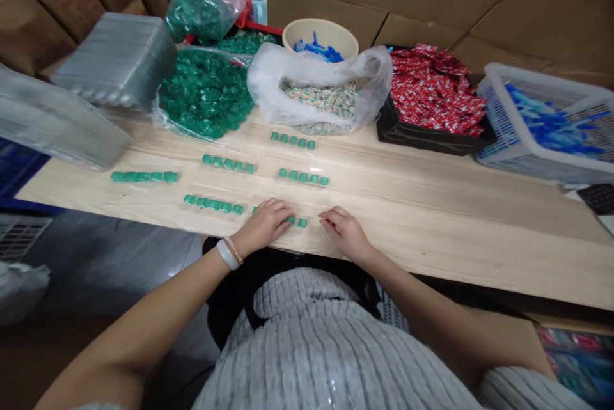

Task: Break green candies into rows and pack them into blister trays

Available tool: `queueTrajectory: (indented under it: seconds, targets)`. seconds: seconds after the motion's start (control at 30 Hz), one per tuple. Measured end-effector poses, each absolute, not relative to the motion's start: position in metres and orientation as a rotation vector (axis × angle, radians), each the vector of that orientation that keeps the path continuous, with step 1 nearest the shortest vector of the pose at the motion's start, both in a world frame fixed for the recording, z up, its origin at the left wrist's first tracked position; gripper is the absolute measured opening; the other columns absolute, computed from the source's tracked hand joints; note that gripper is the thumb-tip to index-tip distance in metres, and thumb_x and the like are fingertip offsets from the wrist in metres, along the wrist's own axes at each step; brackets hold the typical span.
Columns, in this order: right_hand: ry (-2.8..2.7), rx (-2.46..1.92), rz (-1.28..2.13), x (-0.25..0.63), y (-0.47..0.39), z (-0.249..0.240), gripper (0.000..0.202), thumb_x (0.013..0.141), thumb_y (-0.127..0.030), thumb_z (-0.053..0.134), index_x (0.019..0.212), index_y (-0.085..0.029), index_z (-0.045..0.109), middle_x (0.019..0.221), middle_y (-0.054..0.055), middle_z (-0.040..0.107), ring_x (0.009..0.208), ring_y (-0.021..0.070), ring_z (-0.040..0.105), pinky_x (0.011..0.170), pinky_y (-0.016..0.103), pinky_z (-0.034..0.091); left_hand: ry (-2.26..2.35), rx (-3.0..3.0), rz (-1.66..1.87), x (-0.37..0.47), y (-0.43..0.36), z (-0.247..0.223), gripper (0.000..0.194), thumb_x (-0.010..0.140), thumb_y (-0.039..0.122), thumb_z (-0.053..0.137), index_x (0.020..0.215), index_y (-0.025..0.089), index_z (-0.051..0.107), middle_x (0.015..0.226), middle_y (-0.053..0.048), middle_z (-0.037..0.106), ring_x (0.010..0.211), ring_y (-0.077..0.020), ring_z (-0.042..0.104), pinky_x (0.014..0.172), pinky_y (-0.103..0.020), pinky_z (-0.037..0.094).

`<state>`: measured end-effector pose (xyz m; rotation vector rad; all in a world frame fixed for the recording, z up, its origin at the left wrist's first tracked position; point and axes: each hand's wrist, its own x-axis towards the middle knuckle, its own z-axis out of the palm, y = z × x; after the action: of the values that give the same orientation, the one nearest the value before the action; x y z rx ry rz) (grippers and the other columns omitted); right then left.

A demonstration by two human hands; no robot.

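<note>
Over a clear plastic tray (293, 238) near the table's front edge, my left hand (267, 223) bends its fingers down on a row of small green pieces. One green piece (290, 220) shows between its thumb and forefinger; others in that row are partly covered by the hand. A separate green piece (302, 222) lies at the row's right end. Just right of the tray, my right hand (344, 229) has its fingertips pinched together; whether anything is in them is too small to see. More rows of green pieces (213, 205) sit in clear trays to the left and behind.
Behind lie a heap of green wrapped pieces (204, 93), a plastic bag (268, 87) of small patterned packets, a cream bowl (352, 45) with blue items and a black crate (422, 140) of red packets. A white basket (537, 164) stands right, stacked clear trays (115, 58) left.
</note>
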<state>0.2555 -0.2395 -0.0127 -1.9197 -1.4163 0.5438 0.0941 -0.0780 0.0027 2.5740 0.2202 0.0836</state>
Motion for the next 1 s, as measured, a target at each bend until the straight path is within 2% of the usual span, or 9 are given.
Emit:
queueTrajectory:
  seconds: [0.23, 0.37, 0.43, 0.5, 0.67, 0.83, 1.0]
  targets:
    - [-0.915, -1.816, 0.764, 0.252, -0.233, -0.032, 0.016, 0.076, -0.026, 0.05, 0.084, -0.018, 0.062, 0.077, 0.004, 0.059, 0.071, 0.0142, 0.054, 0.065, 0.028, 0.043, 0.233, 2.486, 0.216, 0.087, -0.08, 0.011, 0.022, 0.083, 0.025, 0.044, 0.101, 0.018, 0.056, 0.098, -0.008, 0.056, 0.096, -0.0185, 0.046, 0.085, -0.035, 0.04]
    - [-0.43, -1.507, 1.257, 0.248, -0.227, -0.018, 0.03, 0.069, -0.041, 0.057, 0.086, -0.017, 0.061, 0.072, 0.001, 0.056, 0.051, 0.0083, 0.046, 0.048, 0.024, 0.037, 0.241, 2.461, 0.266, 0.084, -0.08, 0.017, 0.024, 0.083, 0.023, 0.044, 0.104, 0.018, 0.055, 0.099, -0.008, 0.056, 0.095, -0.0181, 0.047, 0.085, -0.035, 0.04]
    - [-0.221, -1.279, 1.45, 0.245, -0.222, -0.007, 0.036, 0.067, -0.047, 0.058, 0.084, -0.016, 0.06, 0.07, 0.0, 0.055, 0.049, 0.0073, 0.045, 0.044, 0.023, 0.034, 0.234, 2.464, 0.263, 0.085, -0.081, 0.019, 0.024, 0.083, 0.023, 0.045, 0.105, 0.018, 0.055, 0.099, -0.008, 0.056, 0.096, -0.0181, 0.047, 0.085, -0.036, 0.04]
    - [-0.131, -1.159, 1.531, 0.243, -0.219, 0.0, 0.035, 0.062, -0.046, 0.063, 0.077, -0.015, 0.059, 0.063, -0.001, 0.053, 0.049, 0.0071, 0.045, 0.044, 0.021, 0.032, 0.225, 2.47, 0.256, 0.086, -0.083, 0.019, 0.024, 0.083, 0.023, 0.045, 0.104, 0.017, 0.055, 0.099, -0.009, 0.056, 0.096, -0.018, 0.047, 0.084, -0.036, 0.041]
    - [-0.103, -1.268, 1.471, 0.241, -0.219, -0.002, 0.032, 0.052, -0.037, 0.072, 0.063, -0.014, 0.054, 0.05, -0.005, 0.048, 0.04, 0.0045, 0.038, 0.041, 0.021, 0.027, 0.225, 2.487, 0.228, 0.089, -0.088, 0.017, 0.024, 0.084, 0.022, 0.043, 0.104, 0.018, 0.055, 0.099, -0.008, 0.057, 0.095, -0.018, 0.047, 0.084, -0.036, 0.041]
    - [-0.193, -1.467, 1.336, 0.242, -0.222, -0.009, 0.032, 0.054, -0.04, 0.07, 0.058, -0.016, 0.048, 0.04, -0.009, 0.038, 0.034, 0.0035, 0.031, 0.037, 0.02, 0.02, 0.232, 2.508, 0.168, 0.092, -0.093, 0.018, 0.023, 0.084, 0.023, 0.042, 0.102, 0.016, 0.055, 0.097, -0.007, 0.056, 0.094, -0.017, 0.046, 0.084, -0.033, 0.04]
    - [-0.225, -1.476, 1.269, 0.25, -0.221, -0.01, 0.032, 0.056, -0.04, 0.067, 0.055, -0.017, 0.046, 0.039, -0.009, 0.035, 0.035, 0.0033, 0.026, 0.037, 0.02, 0.019, 0.254, 2.495, 0.214, 0.096, -0.092, 0.017, 0.022, 0.084, 0.023, 0.043, 0.1, 0.016, 0.056, 0.095, -0.007, 0.056, 0.093, -0.0168, 0.046, 0.084, -0.033, 0.041]
